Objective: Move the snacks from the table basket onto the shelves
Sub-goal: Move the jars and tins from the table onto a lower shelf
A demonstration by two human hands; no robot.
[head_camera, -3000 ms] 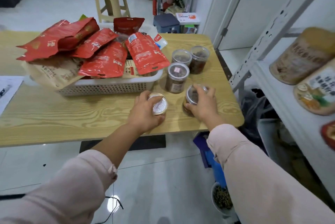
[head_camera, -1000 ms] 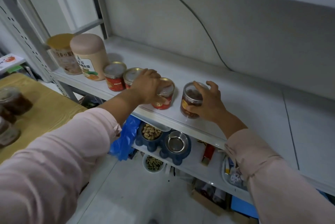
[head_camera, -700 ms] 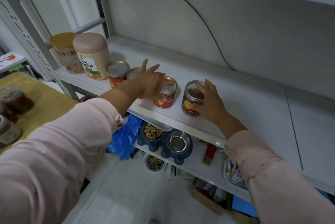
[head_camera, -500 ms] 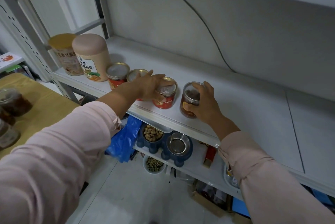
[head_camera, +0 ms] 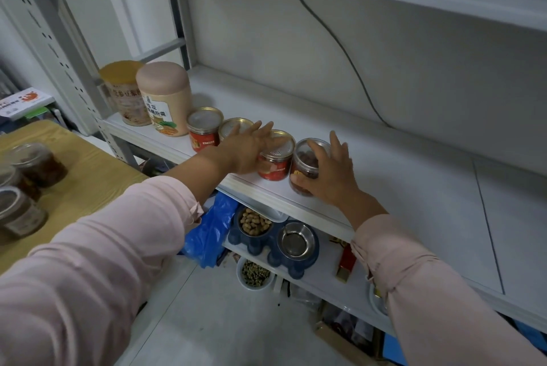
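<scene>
**Head view: 2 containers set down close to the shelf lip**

Nearest, the clear jar [head_camera: 306, 158] of dark snacks stands on the shelf [head_camera: 414, 188] right by its front edge, just beside the red-labelled can [head_camera: 273, 165] on its left. The right hand [head_camera: 331, 176] cups the jar loosely, with the thumb against the lower wall and the fingers spread straight above the lid. The left hand [head_camera: 247, 148] lies flat-fingered against the can and grips nothing.

The risk, as I judge it, is that a thumb or sleeve dragging back tips the jar off the lip. The left fingers could also nudge the gold-lidded can [head_camera: 236, 125] behind them.

0.5 s ago the right fingers were curled round the jar; now they have opened. 3 s ago both containers were on the table [head_camera: 88, 170].
</scene>
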